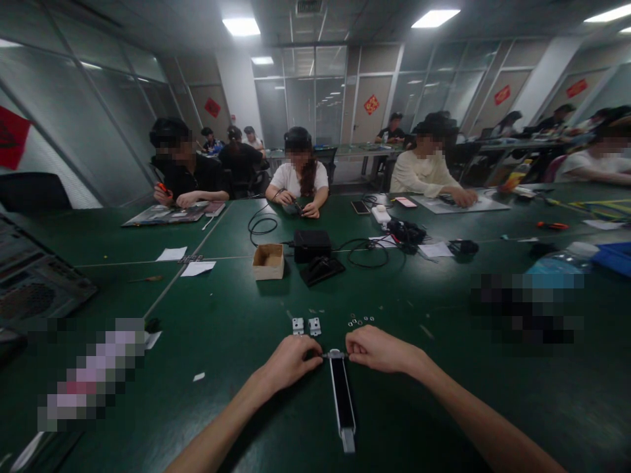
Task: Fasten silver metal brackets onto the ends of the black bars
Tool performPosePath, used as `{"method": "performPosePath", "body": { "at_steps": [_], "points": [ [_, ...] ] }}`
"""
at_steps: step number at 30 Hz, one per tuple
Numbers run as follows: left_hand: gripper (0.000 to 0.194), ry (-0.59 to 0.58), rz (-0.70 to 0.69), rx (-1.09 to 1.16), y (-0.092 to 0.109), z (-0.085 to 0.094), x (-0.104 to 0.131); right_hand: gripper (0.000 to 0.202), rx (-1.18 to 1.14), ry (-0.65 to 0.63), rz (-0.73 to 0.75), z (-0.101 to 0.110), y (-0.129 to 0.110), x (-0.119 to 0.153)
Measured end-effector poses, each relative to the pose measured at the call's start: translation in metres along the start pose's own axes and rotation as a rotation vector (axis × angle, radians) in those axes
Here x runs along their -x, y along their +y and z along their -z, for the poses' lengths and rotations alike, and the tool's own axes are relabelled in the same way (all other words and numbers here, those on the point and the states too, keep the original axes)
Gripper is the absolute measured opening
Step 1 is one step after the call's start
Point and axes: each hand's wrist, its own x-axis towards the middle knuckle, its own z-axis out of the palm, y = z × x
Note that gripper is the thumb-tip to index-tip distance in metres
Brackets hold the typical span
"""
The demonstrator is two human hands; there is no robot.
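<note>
A long, narrow part [344, 397] with a black face and a pale metal rim lies on the green table in front of me, pointing away. Across its far end runs a short metal rod [337, 355]. My left hand [294, 360] pinches the rod's left end between thumb and fingers. At the other end, my right hand [377, 346] is closed on the rod, its fingertips partly hidden. Two small metal brackets [314, 326] with holes sit just beyond my left hand. Several small rings [355, 321], like nuts or washers, are scattered beyond my right hand.
Further back stand an open cardboard box [269, 263] and a black device [311, 244] with cables. A computer case [39, 276] is at the left, a plastic bottle [562, 263] at the right. Several people sit across the table [236, 302], one holding an orange-handled tool [165, 190].
</note>
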Motion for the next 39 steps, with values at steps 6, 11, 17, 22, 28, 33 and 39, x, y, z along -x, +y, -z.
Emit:
{"method": "performPosePath", "body": {
  "at_steps": [6,11,17,22,28,33,39],
  "points": [
    [0.013,0.019,-0.015,-0.029,-0.004,-0.011,-0.002,0.011,0.009,0.011,-0.005,0.002,-0.003,0.001],
    [0.015,0.032,-0.007,-0.019,-0.003,-0.012,-0.001,0.011,-0.028,0.003,-0.021,0.004,-0.004,0.002],
    [0.015,0.041,-0.018,-0.008,-0.001,-0.012,0.000,0.009,-0.019,-0.003,-0.029,0.004,-0.004,0.003],
    [0.013,0.046,-0.012,-0.022,-0.002,-0.014,0.000,0.009,0.000,0.003,-0.014,0.002,-0.002,0.001],
    [0.013,0.051,0.005,-0.030,0.003,-0.013,0.000,0.010,0.021,0.007,0.013,0.000,0.002,-0.001],
    [0.014,0.045,0.011,-0.033,0.004,-0.012,0.000,0.009,0.027,0.015,0.005,0.003,-0.001,0.001],
    [0.016,0.036,0.001,-0.040,0.003,-0.010,0.000,0.009,-0.006,-0.006,-0.009,0.007,-0.003,0.004]
  ]
}}
